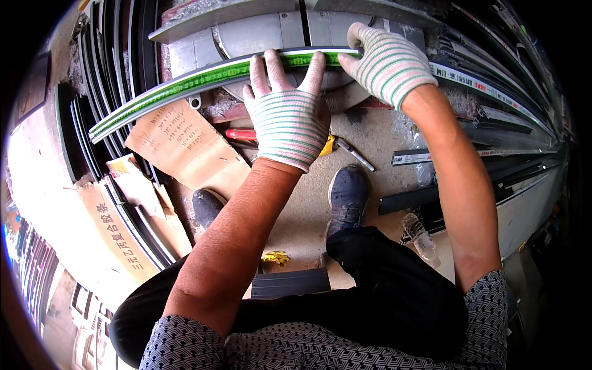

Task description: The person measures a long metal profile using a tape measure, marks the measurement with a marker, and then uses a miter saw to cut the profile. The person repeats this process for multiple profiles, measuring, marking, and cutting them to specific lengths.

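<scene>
My left hand (285, 123), in a white knit glove with green and pink stripes, lies with spread fingers on a green tape measure blade (200, 80). The blade runs along a long, pale metal profile (140, 109) that slants across the upper part of the head view. At the blade's right end, my right hand (394, 68), gloved alike, has thumb and forefinger bent around the blade and profile. Any tape case lies hidden under that hand. Below the profile is a sheet of brown cardboard (191, 145) with handwriting.
A grey metal machine bed (253, 36) lies beyond the profile. Dark strips (102, 61) stand left; more profiles (493, 92) lie right. A red-handled tool (240, 134), a marker pen (356, 153) and a plastic bottle (421, 238) are near my shoes (348, 197).
</scene>
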Demonstrator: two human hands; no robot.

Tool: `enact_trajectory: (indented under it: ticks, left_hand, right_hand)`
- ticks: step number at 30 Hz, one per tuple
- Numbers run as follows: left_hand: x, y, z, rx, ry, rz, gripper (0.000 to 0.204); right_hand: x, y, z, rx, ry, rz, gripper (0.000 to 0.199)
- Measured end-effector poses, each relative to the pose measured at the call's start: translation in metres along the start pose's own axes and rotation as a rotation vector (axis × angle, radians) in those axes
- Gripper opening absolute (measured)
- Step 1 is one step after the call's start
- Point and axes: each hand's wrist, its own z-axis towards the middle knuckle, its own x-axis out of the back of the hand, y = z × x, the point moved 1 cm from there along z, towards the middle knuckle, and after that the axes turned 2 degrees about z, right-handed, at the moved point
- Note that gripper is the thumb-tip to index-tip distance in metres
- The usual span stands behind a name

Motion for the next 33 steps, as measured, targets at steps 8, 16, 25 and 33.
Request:
enact_trajectory:
  ticks: [8, 16, 25, 33]
  left_hand:
    - [-0.001, 0.001, 0.001, -0.005, -0.012, 0.005, 0.074]
    - [-0.001, 0.004, 0.001, -0.007, 0.027, 0.002, 0.073]
    - [-0.003, 0.003, 0.000, -0.008, 0.039, -0.007, 0.074]
    - [-0.003, 0.004, 0.001, -0.001, -0.018, 0.018, 0.075]
  right_hand:
    - [0.000, -0.002, 0.000, -0.017, -0.020, -0.038, 0.046]
    - [-0.004, -0.003, 0.002, -0.001, 0.023, -0.075, 0.042]
    - [-0.008, -0.004, 0.003, 0.017, 0.069, -0.105, 0.041]
    - [0.001, -0.009, 0.003, -0.002, -0.005, -0.105, 0.038]
